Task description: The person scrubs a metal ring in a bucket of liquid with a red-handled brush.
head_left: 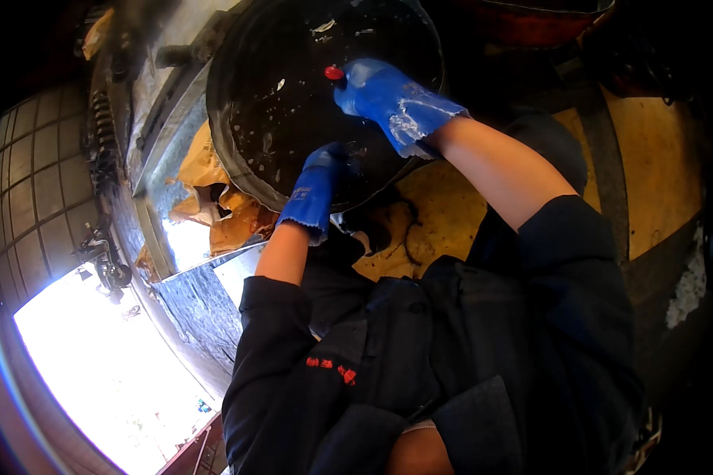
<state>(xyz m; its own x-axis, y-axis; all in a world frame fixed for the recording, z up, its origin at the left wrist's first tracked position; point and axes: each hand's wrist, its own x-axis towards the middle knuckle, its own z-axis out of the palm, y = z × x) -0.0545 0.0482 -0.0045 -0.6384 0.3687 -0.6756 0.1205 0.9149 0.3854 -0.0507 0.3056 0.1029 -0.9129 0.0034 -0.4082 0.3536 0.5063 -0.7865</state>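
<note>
Both my hands wear blue rubber gloves and are over a large round dark tub (223, 142). Dark liquid seems to fill it, with small pale scraps on its surface. My right hand (382, 93), its glove cuff worn whitish, is closed around something with a red rounded end (333, 73). The rest of that object is hidden by the glove and the dark. Lower and to the left, my left hand (317, 182) reaches down into the tub near its close side. Its fingers vanish into the dark, so what they touch does not show.
Torn brown paper (207, 162) lies against the tub's left side, near a wooden frame. A reddish-brown vessel (531, 28) stands at the far right. Yellowish boards (444, 202) are beneath and to the right. A bright opening (111, 372) is at lower left.
</note>
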